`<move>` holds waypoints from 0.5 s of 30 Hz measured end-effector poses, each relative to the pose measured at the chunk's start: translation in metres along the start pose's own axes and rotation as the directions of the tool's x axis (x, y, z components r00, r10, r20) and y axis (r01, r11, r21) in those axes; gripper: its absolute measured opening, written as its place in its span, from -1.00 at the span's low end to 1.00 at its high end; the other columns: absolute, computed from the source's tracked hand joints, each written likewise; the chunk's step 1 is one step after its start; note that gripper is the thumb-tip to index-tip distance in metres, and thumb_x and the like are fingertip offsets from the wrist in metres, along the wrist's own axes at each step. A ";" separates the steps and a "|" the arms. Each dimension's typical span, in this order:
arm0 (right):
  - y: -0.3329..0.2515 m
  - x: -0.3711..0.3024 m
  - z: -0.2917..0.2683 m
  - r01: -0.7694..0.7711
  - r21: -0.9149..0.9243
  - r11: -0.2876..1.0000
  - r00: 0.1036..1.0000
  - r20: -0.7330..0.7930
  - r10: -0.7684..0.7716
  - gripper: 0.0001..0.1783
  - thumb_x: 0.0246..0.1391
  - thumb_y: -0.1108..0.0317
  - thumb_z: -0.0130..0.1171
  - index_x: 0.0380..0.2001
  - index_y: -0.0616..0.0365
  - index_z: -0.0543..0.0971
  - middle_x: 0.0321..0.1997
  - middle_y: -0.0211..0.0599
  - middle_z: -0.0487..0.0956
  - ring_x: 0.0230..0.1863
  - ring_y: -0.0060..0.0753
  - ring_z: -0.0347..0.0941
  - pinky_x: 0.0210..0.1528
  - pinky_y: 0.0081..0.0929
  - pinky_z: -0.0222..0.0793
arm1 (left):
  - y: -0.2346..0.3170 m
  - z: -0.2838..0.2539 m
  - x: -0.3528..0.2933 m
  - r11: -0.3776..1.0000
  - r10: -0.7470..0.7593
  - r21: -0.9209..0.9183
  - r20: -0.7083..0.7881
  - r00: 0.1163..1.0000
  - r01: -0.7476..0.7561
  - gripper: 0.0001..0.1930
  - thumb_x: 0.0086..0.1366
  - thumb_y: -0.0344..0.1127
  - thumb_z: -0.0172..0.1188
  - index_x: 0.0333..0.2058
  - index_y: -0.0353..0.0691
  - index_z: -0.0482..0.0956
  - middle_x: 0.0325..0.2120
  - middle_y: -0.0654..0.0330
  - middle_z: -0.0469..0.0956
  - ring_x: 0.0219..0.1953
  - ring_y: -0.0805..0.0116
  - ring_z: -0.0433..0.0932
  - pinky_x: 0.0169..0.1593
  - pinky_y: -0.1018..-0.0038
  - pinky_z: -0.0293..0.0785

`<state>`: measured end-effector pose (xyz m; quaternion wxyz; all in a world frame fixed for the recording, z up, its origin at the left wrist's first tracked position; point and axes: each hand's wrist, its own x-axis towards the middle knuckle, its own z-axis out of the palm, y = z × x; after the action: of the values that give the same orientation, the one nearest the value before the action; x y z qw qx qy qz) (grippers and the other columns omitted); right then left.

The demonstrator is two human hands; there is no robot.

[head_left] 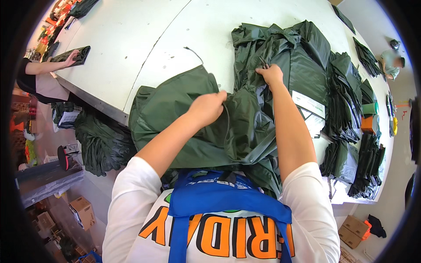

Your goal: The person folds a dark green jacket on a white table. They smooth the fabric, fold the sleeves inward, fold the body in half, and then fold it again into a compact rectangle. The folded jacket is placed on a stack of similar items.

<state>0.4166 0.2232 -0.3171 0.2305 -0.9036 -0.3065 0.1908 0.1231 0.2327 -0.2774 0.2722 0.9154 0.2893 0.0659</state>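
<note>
A dark green waterproof jacket (175,98) with a zipper along its edge lies spread on the white table in front of me. My left hand (208,107) is closed on the jacket's edge, near its middle. My right hand (271,75) is farther right and away from me, over the bunched green fabric. Its fingers pinch a small dark pronged tool (264,62), perhaps thread snips, whose exact kind is hard to make out. Under the right forearm, a white printed label (309,104) shows on a flat green piece. A cord (194,55) sticks out beyond the jacket's far edge.
Stacks of folded dark green garments (344,96) line the table's right side. A green tape roll (369,108) stands by an orange-brown block. At the far left another person's hand (72,58) rests on a folded dark piece. More green fabric (103,142) hangs below the table's left edge.
</note>
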 end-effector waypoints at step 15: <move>-0.013 -0.246 -0.070 0.947 0.076 0.311 0.293 0.191 -0.937 -0.71 -0.23 0.34 0.18 -0.30 -0.17 0.58 -0.32 -0.38 0.47 -0.53 -0.34 0.49 -0.53 -0.40 0.44 | 0.027 -0.086 -0.046 0.427 -0.234 -0.896 0.021 0.972 0.122 0.00 0.12 0.04 0.30 0.33 -0.32 -0.10 0.28 -0.10 0.12 0.25 0.10 0.22 0.25 0.29 0.18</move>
<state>0.2625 0.0532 -0.2032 0.2433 -0.5333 -0.8039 0.1005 0.0753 0.2275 -0.1888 0.7012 0.5949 0.3203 0.2276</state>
